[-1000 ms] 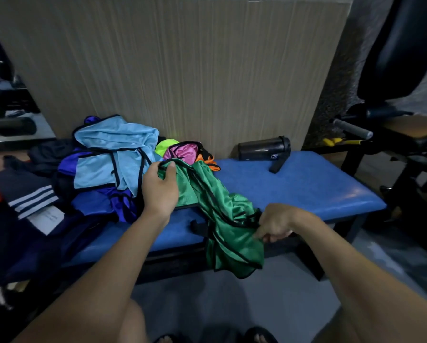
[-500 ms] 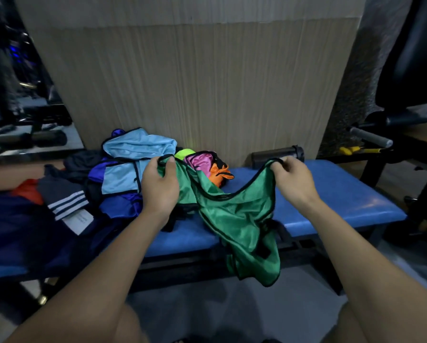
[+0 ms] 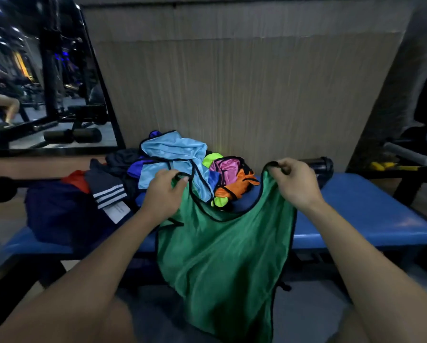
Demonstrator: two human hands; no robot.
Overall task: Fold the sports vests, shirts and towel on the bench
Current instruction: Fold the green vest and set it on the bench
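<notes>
Green vest (image 3: 222, 263) now hangs spread between both hands, where a second ago it was a bunched clump drooping off the front edge of the tabletop (image 3: 371, 214). The right hand (image 3: 296, 181) has come up from the crumpled hem to one shoulder strap, and the left hand (image 3: 163, 191) holds the other; the fingers of each are curled tight round the black-bound strap. That opens the garment to its full shape, so I judge it is ready to be laid flat and folded, the first of the heap.

The vest is thin, glossy synthetic cloth, slippery-looking, with a deep scooped neck and black piping along every edge. It drapes in soft vertical ripples and its lower part falls below the front edge of the tabletop, toward the floor.

Behind it, at the back left of the padded blue tabletop, lies the unfolded pile: a light blue vest (image 3: 175, 154) on top, pink (image 3: 227, 167), orange (image 3: 239, 186) and neon yellow pieces beside it, and dark garments with white stripes (image 3: 108, 191) further left. A black bottle (image 3: 319, 167) lies near the back edge.
</notes>
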